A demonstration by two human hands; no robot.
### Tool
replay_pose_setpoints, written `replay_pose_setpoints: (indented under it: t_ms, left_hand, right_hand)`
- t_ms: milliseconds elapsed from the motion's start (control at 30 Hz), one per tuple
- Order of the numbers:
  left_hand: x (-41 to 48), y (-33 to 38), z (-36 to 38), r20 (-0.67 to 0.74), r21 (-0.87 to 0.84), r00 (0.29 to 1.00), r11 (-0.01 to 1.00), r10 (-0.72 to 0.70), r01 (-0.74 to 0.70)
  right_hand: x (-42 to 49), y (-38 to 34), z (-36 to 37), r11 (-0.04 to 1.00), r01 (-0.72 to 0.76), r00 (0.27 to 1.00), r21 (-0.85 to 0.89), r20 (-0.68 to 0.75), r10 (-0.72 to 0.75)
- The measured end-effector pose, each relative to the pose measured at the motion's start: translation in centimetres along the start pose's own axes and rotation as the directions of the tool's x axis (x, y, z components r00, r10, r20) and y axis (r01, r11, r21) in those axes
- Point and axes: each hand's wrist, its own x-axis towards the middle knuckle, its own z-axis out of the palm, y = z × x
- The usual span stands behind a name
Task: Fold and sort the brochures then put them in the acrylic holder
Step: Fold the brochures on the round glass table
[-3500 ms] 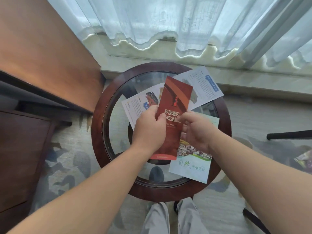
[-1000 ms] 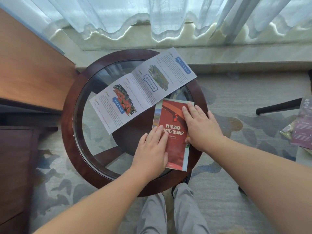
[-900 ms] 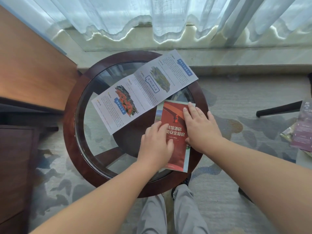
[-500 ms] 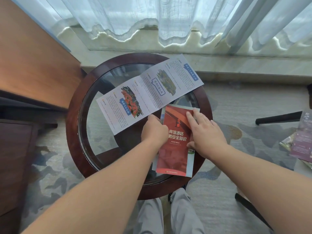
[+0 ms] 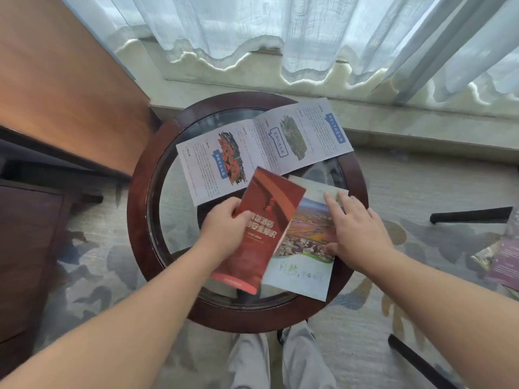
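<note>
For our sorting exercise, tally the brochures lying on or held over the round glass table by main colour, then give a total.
Red folded brochure: 1
Green-and-white folded landscape brochure: 1
White unfolded brochure with blue labels: 1
Total: 3

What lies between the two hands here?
In the head view, the red brochure, held by the left hand, and part of the landscape brochure under the right hand.

The folded brochure [image 5: 264,228] is rust red with pale lettering; right of it, another brochure [image 5: 304,248] shows orange and purple fields over a white base with a green curve; beyond it, the open leaflet [image 5: 264,147] is white with blue labels; the table [image 5: 140,192] rim is dark reddish brown.
</note>
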Motion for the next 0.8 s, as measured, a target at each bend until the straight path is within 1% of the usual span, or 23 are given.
replay_pose_setpoints:
  t_ms: [100, 200, 233, 300, 367, 433, 467, 500, 533, 567, 600, 633, 700, 733, 800]
  left_hand:
    - [-1.3, -2.9, -4.3, 0.043, 0.008, 0.999, 1.000, -0.011, 0.011]
    - [-2.0, -5.0, -5.0, 0.048, 0.101, 0.995, 0.991, -0.089, 0.084]
    - [-2.0, -5.5, -4.7, 0.011, 0.139, 0.994, 0.984, -0.110, 0.108]
    - [-1.5, -6.4, -4.4, -0.135, 0.196, 0.978, 0.963, -0.161, 0.186]
    - [-1.1, -7.3, -4.6, -0.284, 0.199, 0.931, 0.936, -0.229, 0.291]
    - [-1.4, -8.0, -5.2, -0.380, 0.194, 0.880, 0.906, -0.284, 0.376]
    - [-1.7, -8.3, -5.4, -0.431, 0.243, 0.864, 0.889, -0.260, 0.389]
    - [-2.1, -8.4, -5.5, -0.468, 0.334, 0.864, 0.867, -0.188, 0.370]
    - [-2.4, -8.5, -5.5, -0.472, 0.440, 0.878, 0.841, -0.081, 0.314]
    - [-2.6, -8.4, -5.3, -0.433, 0.545, 0.901, 0.805, 0.030, 0.235]
    - [-2.7, -8.2, -5.1, -0.377, 0.622, 0.920, 0.765, 0.105, 0.167]
    - [-2.5, -7.7, -5.0, -0.342, 0.662, 0.928, 0.740, 0.151, 0.123]
    - [-1.7, -6.3, -4.6, -0.335, 0.673, 0.914, 0.737, 0.228, 0.062]
    - [-1.0, -5.3, -4.3, -0.323, 0.664, 0.903, 0.748, 0.283, 0.003]
    - [0.9, -2.6, -3.1, -0.225, 0.662, 0.887, 0.731, 0.404, -0.165]
  right_hand:
    - [0.1, -0.8, -0.4, 1.000, -0.003, 1.000, 0.010, -0.028, 0.003]
    - [0.4, -2.9, -0.9, 0.997, 0.044, 0.995, 0.056, -0.089, -0.039]
    - [0.6, -3.8, -1.0, 0.994, 0.073, 0.992, 0.080, -0.105, -0.065]
    - [0.9, -5.7, -1.3, 0.983, 0.140, 0.984, 0.117, -0.128, -0.125]
    - [1.2, -6.9, -1.4, 0.974, 0.186, 0.976, 0.130, -0.139, -0.168]
    - [1.6, -7.4, -1.5, 0.974, 0.193, 0.975, 0.120, -0.136, -0.177]
    - [1.8, -7.4, -1.6, 0.976, 0.187, 0.976, 0.115, -0.134, -0.171]
    - [2.1, -7.5, -1.7, 0.977, 0.180, 0.977, 0.113, -0.133, -0.164]
    - [2.3, -7.5, -1.9, 0.978, 0.173, 0.979, 0.116, -0.133, -0.157]
    - [2.6, -7.7, -2.1, 0.978, 0.168, 0.980, 0.122, -0.133, -0.151]
    - [2.8, -7.9, -2.3, 0.978, 0.164, 0.980, 0.127, -0.134, -0.147]
    - [3.0, -8.2, -2.5, 0.978, 0.162, 0.980, 0.132, -0.135, -0.144]
    - [3.2, -8.5, -2.7, 0.975, 0.158, 0.982, 0.156, -0.130, -0.138]
    - [3.3, -8.5, -2.8, 0.973, 0.153, 0.983, 0.172, -0.124, -0.133]
    - [3.3, -8.3, -2.8, 0.970, 0.136, 0.987, 0.204, -0.109, -0.115]
